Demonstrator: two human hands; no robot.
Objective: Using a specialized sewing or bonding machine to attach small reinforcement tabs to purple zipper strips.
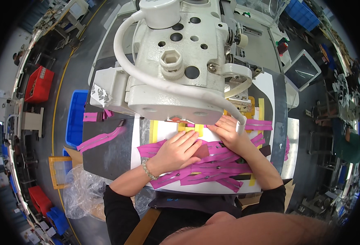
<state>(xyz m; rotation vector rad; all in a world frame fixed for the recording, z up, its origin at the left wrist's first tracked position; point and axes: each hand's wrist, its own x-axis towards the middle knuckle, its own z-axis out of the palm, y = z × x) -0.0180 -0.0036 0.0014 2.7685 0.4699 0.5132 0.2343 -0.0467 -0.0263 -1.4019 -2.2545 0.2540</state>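
Under the front of a white sewing machine [176, 100], both hands rest on the work surface. My left hand [176, 152], a beaded bracelet at its wrist, lies flat with fingers stretched toward a yellow strip [198, 130]. Just right of it, my right hand [230, 134] reaches forward with extended fingers, its tips at a magenta zipper [258, 125] that runs out to the right. The machine head partly hides what lies beyond the fingertips. Several more magenta zippers [218, 168] are heaped in front of and beneath my forearms.
Another magenta zipper [100, 140] lies on the dark table plate at left. A white hose [176, 87] curves low above my right hand. A blue bin [76, 118] stands left of the table, with clear plastic bagging [82, 190] below it. A screen [302, 70] stands at right.
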